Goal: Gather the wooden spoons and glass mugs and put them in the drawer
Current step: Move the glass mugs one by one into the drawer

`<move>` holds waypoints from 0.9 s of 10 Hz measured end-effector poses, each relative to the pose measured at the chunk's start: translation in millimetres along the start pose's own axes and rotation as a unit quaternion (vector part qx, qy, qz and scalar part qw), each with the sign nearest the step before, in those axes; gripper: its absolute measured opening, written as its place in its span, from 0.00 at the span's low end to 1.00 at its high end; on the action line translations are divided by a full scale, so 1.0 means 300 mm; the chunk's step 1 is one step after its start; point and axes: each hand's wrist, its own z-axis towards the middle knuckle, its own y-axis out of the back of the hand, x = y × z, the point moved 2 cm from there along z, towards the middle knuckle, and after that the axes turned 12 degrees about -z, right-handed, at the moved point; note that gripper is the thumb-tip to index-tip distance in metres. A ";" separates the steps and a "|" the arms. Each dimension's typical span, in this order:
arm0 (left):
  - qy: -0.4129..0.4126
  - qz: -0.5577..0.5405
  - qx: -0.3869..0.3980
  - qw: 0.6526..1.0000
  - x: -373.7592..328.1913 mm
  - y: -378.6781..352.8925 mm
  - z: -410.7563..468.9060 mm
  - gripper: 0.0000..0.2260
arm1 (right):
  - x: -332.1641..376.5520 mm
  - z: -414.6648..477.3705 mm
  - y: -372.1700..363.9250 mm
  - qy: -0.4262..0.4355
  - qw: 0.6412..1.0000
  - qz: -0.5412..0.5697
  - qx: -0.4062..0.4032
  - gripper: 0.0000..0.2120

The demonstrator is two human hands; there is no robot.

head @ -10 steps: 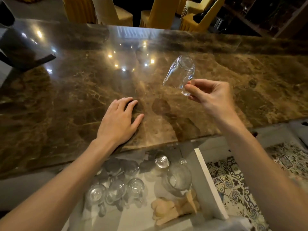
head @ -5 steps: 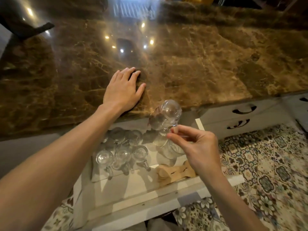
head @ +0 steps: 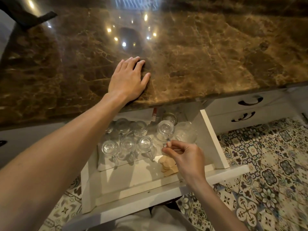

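A white drawer stands pulled out under the brown marble counter. Inside it, several glass mugs sit upside down in rows. My right hand pinches the handle of one more upturned glass mug, holding it inside the drawer beside the rows. Wooden spoons lie at the drawer's front, partly hidden under my right hand. My left hand rests flat on the counter near its front edge, fingers straight.
A larger glass vessel sits at the drawer's right side. Closed white drawers with dark handles are to the right. Patterned floor tiles lie below. A dark object sits at the counter's far left.
My right hand has brought the glass mug down from above the counter into the open drawer, next to the other mugs. My left hand has stayed flat on the counter.
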 end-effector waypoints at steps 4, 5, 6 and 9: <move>-0.002 -0.016 0.003 1.000 0.000 0.006 -0.003 0.25 | -0.037 0.072 -0.099 -0.016 0.990 -0.138 0.020 0.06; -0.003 -0.016 0.003 1.000 -0.005 0.006 -0.004 0.25 | -0.044 0.091 -0.117 -0.022 0.988 -0.151 0.031 0.04; -0.005 -0.018 0.007 1.000 -0.006 0.010 -0.005 0.25 | -0.042 0.112 -0.151 -0.033 0.978 -0.204 0.036 0.07; -0.007 -0.016 0.005 1.000 -0.002 0.010 -0.004 0.25 | -0.074 0.142 -0.215 -0.065 0.946 -0.296 0.114 0.01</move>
